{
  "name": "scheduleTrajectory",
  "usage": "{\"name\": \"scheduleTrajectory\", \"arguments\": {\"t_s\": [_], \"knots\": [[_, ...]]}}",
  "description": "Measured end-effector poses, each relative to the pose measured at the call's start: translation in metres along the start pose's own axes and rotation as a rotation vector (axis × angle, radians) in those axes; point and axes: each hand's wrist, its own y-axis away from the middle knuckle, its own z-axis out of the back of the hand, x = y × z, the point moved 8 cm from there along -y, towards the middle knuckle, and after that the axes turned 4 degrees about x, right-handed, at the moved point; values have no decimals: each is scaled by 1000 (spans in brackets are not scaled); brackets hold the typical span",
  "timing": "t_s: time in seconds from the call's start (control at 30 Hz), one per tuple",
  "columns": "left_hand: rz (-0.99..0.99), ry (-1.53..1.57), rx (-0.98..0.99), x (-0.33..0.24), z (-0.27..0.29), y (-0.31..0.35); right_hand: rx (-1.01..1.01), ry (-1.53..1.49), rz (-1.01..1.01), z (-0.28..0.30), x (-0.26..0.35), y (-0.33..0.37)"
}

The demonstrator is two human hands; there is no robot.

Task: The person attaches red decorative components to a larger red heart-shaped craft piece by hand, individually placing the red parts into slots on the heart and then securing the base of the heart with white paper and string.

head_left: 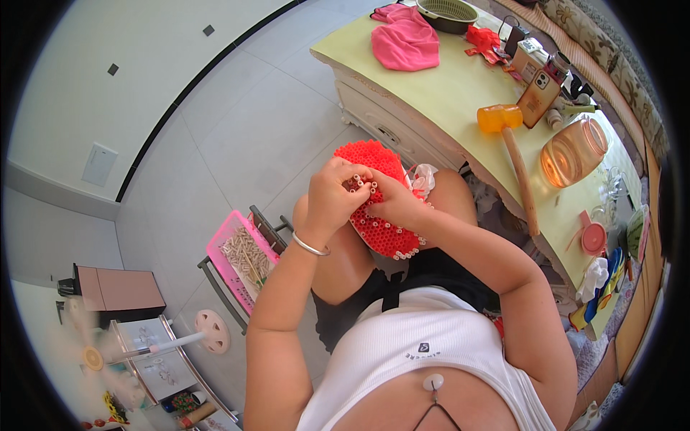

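Note:
A red oval holder (397, 233) with a honeycomb of small round holes rests on my lap. Short pale sticks stand in many of its holes, and a row of them lines the near edge. My left hand (333, 195) is over the holder's left side, fingers curled around a few short sticks (358, 179) whose light ends show. From the right, my right hand (393, 202) reaches in with its fingers bent and closed beside those sticks; what it pinches is hidden. At my left, a pink basket (224, 246) holds a heap of loose pale sticks (248, 253).
The basket sits on a dark-framed stool (218, 292). On the yellow-topped table (460, 86) at right are a mallet (519, 169) with an amber head, a glass jar (573, 153), a phone (539, 98) and a pink cloth (406, 39). A fan (93, 355) stands lower left.

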Motion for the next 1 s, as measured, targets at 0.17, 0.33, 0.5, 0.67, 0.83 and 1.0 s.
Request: {"name": "scheduleTrajectory", "arguments": {"t_s": [0.17,0.33,0.5,0.67,0.83,1.0], "knots": [[-77,13,84,-15,-2,0,3,-78,29,-4,-19,-13],[-63,141,244,5,3,8,117,-222,32,-17,-22,-22],[6,470,81,10,7,30,107,-130,-50,-14,-37,-19],[28,453,-64,51,13,52,142,-110,4,-17,-29,-17],[157,409,-82,86,1,71,110,-142,11,-11,-6,-15],[177,593,-72,108,-14,76,117,-72,258,-6,74,-24]]}}
